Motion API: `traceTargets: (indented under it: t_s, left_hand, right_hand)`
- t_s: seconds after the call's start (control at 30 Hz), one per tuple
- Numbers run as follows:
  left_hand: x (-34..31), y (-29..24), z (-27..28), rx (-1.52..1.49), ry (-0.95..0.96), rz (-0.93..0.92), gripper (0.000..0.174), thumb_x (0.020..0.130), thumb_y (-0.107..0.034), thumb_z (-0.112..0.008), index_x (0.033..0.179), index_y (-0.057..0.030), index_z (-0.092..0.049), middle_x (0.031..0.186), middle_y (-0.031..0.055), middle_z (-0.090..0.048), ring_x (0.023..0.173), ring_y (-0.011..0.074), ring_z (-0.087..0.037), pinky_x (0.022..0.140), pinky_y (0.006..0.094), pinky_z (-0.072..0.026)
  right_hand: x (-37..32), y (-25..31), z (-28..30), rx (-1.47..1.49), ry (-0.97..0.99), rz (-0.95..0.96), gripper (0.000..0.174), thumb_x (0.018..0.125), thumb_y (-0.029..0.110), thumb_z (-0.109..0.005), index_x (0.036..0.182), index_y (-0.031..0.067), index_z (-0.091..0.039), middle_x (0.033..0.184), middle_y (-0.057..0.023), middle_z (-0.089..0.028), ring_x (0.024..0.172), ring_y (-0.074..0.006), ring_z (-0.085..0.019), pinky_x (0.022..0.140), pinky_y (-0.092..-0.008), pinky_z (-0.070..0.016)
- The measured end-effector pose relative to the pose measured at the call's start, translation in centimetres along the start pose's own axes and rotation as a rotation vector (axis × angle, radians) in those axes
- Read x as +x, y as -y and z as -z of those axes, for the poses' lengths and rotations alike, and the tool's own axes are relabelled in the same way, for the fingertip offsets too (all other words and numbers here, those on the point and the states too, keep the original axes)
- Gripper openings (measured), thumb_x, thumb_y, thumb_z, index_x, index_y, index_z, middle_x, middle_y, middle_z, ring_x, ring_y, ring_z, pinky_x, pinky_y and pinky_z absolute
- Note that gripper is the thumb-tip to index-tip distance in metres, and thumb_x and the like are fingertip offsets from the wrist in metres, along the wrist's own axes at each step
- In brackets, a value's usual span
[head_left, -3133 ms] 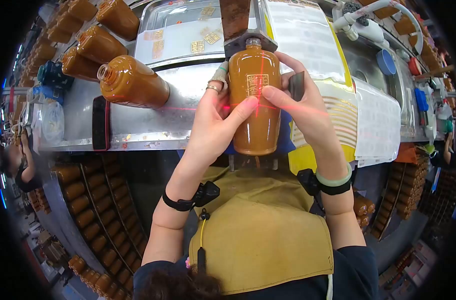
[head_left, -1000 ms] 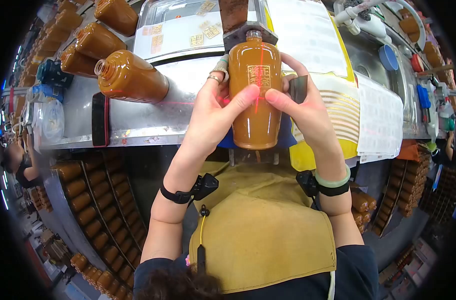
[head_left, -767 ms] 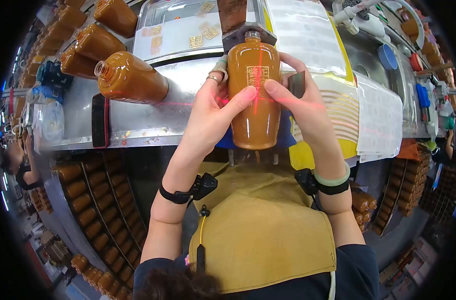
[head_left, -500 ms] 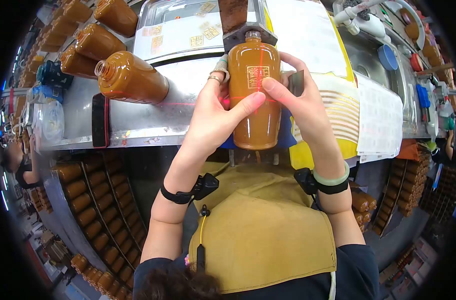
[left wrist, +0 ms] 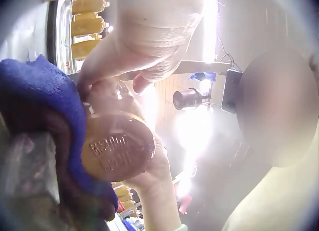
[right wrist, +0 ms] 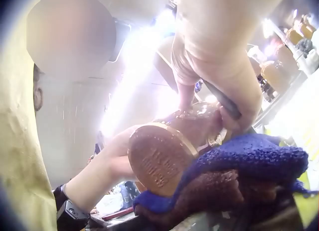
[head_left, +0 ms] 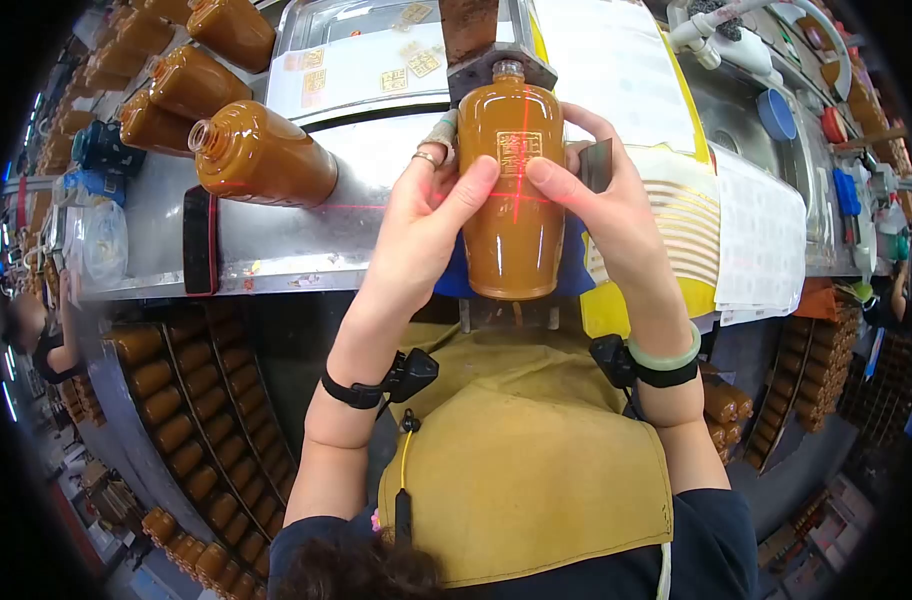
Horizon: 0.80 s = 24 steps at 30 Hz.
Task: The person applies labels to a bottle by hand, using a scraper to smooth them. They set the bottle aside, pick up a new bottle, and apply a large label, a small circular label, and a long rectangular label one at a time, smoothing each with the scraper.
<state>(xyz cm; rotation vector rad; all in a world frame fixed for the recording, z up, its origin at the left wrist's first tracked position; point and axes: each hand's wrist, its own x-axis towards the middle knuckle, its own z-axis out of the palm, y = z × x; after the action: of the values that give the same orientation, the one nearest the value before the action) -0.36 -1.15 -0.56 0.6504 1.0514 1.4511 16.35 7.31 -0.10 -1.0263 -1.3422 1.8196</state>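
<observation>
A glossy brown bottle point(head_left: 513, 240) with a clear threaded neck lies face up in the head view, its neck toward a metal stop. Gold square lettering point(head_left: 519, 150) marks its front, crossed by red laser lines. My left hand point(head_left: 421, 225) grips the bottle's left side, thumb on the front just left of the lettering. Holding the other side, my right hand point(head_left: 616, 215) has its thumb at the lettering's lower right. A dark flat blade, seemingly a scraper point(head_left: 595, 167), is tucked in the right fingers. Both wrist views show the bottle's embossed base point(left wrist: 118, 146) above blue cloth point(right wrist: 239, 156).
Another brown bottle point(head_left: 266, 155) stands to the left, with several behind it. A tray point(head_left: 351, 85) with gold square decals lies at the back. Decal sheets point(head_left: 666, 215) cover the right side near a sink point(head_left: 731, 130). A black bar point(head_left: 201, 240) sits at the left edge.
The left thumb has shifted up and left, off the area below the lettering. Since the oldest frame, the bottle appears slightly higher in view. The right thumb stays near the lettering.
</observation>
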Motion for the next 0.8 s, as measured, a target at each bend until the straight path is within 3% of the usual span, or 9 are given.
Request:
traceTargets:
  t_s: [0.27, 0.37, 0.43, 0.47, 0.5, 0.57, 0.63, 0.8]
  left_hand:
    - [0.1, 0.1, 0.2, 0.056, -0.009, -0.024, 0.054, 0.102, -0.018, -0.067, 0.144, 0.0056, -0.042, 0.133, 0.0146, -0.061, 0.123, 0.0167, -0.058, 0.107, 0.0323, -0.0474]
    - [0.1, 0.2, 0.4, -0.035, 0.023, 0.004, 0.056, 0.103, -0.019, -0.065, 0.145, 0.0068, -0.041, 0.135, 0.0154, -0.06, 0.124, 0.0171, -0.058, 0.107, 0.0325, -0.0463]
    - [-0.2, -0.2, -0.2, 0.18, 0.002, -0.042, 0.055, 0.104, -0.021, -0.064, 0.145, 0.0073, -0.041, 0.136, 0.0152, -0.059, 0.123, 0.0169, -0.059, 0.108, 0.0326, -0.0449]
    - [-0.1, -0.1, 0.0, 0.178, 0.003, -0.041, 0.055, 0.104, -0.021, -0.064, 0.145, 0.0073, -0.041, 0.136, 0.0152, -0.059, 0.123, 0.0169, -0.059, 0.108, 0.0326, -0.0449]
    - [0.0, 0.2, 0.4, 0.088, 0.019, -0.042, 0.055, 0.105, -0.022, -0.063, 0.145, 0.0072, -0.04, 0.137, 0.0146, -0.059, 0.124, 0.0166, -0.058, 0.109, 0.0326, -0.044]
    - [0.1, 0.4, 0.6, -0.003, 0.034, -0.043, 0.055, 0.105, -0.023, -0.062, 0.146, 0.0071, -0.04, 0.137, 0.0141, -0.058, 0.124, 0.0163, -0.057, 0.109, 0.0325, -0.0432]
    - [0.0, 0.5, 0.7, 0.0, 0.041, -0.038, 0.054, 0.105, -0.022, -0.062, 0.146, 0.0063, -0.04, 0.136, 0.0126, -0.059, 0.126, 0.0156, -0.056, 0.11, 0.0325, -0.0428]
    - [-0.3, 0.4, 0.8, 0.011, 0.027, 0.006, 0.046, 0.106, -0.02, -0.061, 0.142, 0.0037, -0.044, 0.134, 0.0116, -0.059, 0.125, 0.0147, -0.055, 0.11, 0.0327, -0.0428]
  right_hand:
    - [-0.1, 0.1, 0.4, -0.067, 0.007, 0.015, 0.077, 0.088, 0.02, -0.083, 0.148, -0.0031, -0.041, 0.089, 0.0019, -0.056, 0.082, -0.0055, -0.054, 0.074, -0.0216, -0.0446]
    - [-0.6, 0.7, 0.7, -0.078, -0.007, -0.009, 0.064, 0.095, 0.019, -0.075, 0.147, -0.0014, -0.044, 0.091, 0.003, -0.056, 0.084, -0.0049, -0.052, 0.074, -0.021, -0.0431]
    - [-1.1, 0.8, 1.6, 0.165, -0.051, -0.047, 0.051, 0.101, 0.014, -0.065, 0.146, 0.0006, -0.047, 0.094, 0.0037, -0.056, 0.086, -0.0046, -0.051, 0.075, -0.021, -0.0419]
    - [-1.7, 0.8, 2.2, 0.027, -0.078, -0.002, 0.041, 0.105, 0.008, -0.053, 0.145, -0.0007, -0.048, 0.107, -0.0015, -0.061, 0.103, -0.0088, -0.055, 0.091, -0.0233, -0.0429]
    - [-2.4, 0.8, 2.0, 0.026, -0.078, -0.003, 0.041, 0.105, 0.008, -0.053, 0.145, -0.0007, -0.048, 0.107, -0.0015, -0.061, 0.103, -0.0088, -0.055, 0.091, -0.0233, -0.0429]
    - [-4.0, 1.2, 1.0, -0.14, -0.142, 0.166, 0.034, 0.102, 0.004, -0.059, 0.136, 0.0023, -0.055, 0.103, 0.0006, -0.059, 0.092, -0.0057, -0.054, 0.082, -0.0237, -0.045]
    - [-5.9, 1.4, -0.2, -0.296, -0.074, 0.283, 0.022, 0.096, 0.0, -0.064, 0.117, 0.0018, -0.066, 0.111, -0.0057, -0.067, 0.1, -0.0133, -0.063, 0.085, -0.0274, -0.0506]
    - [-6.7, 0.1, -1.0, -0.513, -0.081, 0.358, 0.025, 0.088, -0.001, -0.069, 0.113, 0.0029, -0.07, 0.094, -0.0117, -0.066, 0.083, -0.0252, -0.065, 0.077, -0.0331, -0.0511]
